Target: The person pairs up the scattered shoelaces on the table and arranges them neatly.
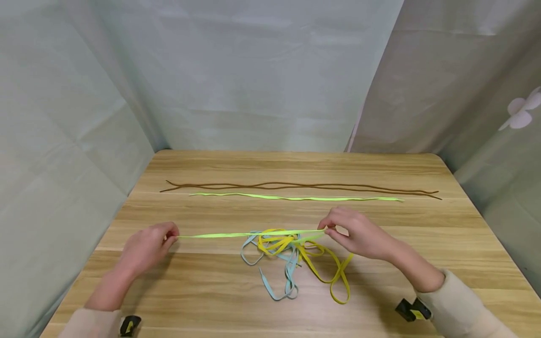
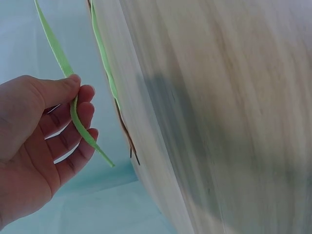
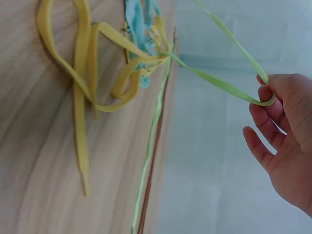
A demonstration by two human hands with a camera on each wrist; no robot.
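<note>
Passing room lies behind the brown cords (image 1: 301,187); tangled laces (image 1: 283,244) (yellow, blue) block mid-table.

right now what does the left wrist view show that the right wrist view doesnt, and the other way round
Only the left wrist view shows the left hand, pinching the held green lace with its free tip hanging past the fingers.

Only the right wrist view shows the right hand, gripping a bend in that lace, plus the yellow lace and pale blue lace bunched together.

Both share part of the held lace, the second green lace, brown cord, wooden table and pale cloth.
</note>
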